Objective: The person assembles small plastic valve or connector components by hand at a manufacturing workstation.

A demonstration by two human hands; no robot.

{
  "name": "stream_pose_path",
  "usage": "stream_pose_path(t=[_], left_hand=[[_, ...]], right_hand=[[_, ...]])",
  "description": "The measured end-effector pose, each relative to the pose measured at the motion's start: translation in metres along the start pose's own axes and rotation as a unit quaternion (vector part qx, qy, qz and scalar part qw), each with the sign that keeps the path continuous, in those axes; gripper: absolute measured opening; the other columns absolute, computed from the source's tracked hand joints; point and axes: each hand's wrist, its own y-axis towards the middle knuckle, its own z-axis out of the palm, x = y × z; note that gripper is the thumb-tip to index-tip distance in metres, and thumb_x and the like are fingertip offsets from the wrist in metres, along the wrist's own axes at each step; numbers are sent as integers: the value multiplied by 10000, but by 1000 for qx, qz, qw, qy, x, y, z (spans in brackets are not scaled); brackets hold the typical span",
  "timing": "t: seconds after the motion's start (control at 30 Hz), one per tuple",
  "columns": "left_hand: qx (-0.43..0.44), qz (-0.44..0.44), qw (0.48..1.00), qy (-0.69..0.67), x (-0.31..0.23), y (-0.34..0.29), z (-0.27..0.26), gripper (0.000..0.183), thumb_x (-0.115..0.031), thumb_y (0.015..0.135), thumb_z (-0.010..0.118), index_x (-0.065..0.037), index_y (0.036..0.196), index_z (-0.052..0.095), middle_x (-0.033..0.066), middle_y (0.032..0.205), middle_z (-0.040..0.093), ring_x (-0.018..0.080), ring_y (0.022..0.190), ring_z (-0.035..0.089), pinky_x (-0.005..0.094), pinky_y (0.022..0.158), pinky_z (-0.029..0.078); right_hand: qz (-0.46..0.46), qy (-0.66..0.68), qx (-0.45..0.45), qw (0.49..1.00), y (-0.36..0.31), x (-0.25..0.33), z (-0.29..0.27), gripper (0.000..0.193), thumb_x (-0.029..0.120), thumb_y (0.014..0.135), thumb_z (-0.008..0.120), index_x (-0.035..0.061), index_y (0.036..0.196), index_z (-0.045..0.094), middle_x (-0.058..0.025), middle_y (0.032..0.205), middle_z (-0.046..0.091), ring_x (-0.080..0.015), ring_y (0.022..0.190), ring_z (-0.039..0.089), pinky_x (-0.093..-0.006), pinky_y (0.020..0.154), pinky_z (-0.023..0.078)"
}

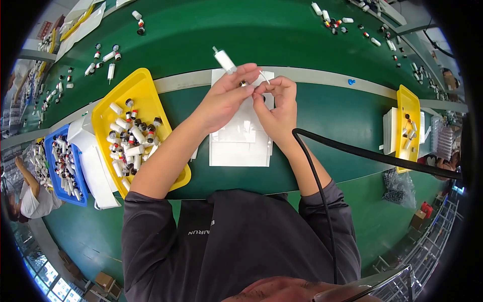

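Note:
My left hand (226, 95), fingers curled and thumb toward the right hand, holds a small white cylinder (224, 60) with a thin nozzle pointing up and left. A dark round part shows between its thumb and fingers. Close against it, my right hand (277, 103) pinches a thin white strip (264, 77) between thumb and forefinger. The fingertips meet, so the exact contact between strip and cylinder is hidden. Below both hands lies a stack of glossy white sheets (239, 153) on the green table.
A yellow tray (182, 177) of white cylinders and black-and-red parts stands left, a blue tray (82, 194) beyond it. Another yellow tray (415, 108) is at right. More pieces lie on the green belt (201, 27). A black cable (362, 153) crosses by my right forearm.

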Motion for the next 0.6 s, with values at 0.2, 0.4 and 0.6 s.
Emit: stream_pose_path(t=[0.2,0.4,0.6], left_hand=[[-22,-43,997,55,-1,1,-7,396,-43,994,613,-25,1379,523,94,1227,619,205,1166,610,347,1059,468],[-27,5,999,29,5,6,-12,319,2,964,625,-21,1282,604,77,1167,637,184,1099,623,337,985,498],[-45,40,997,54,6,8,-14,261,19,934,648,-14,1192,669,66,1105,660,161,1083,622,298,957,493]], right_hand=[[-103,-178,-3,979,2,0,-4,408,-6,853,712,42,1171,461,-114,972,658,-245,883,669,-361,746,553],[-21,-94,-24,995,1,-2,2,382,2,865,711,50,1146,456,-95,973,652,-214,876,655,-339,797,539],[-38,-46,11,998,5,-1,2,302,13,883,713,37,1091,495,-58,903,629,-173,856,613,-302,820,507]])
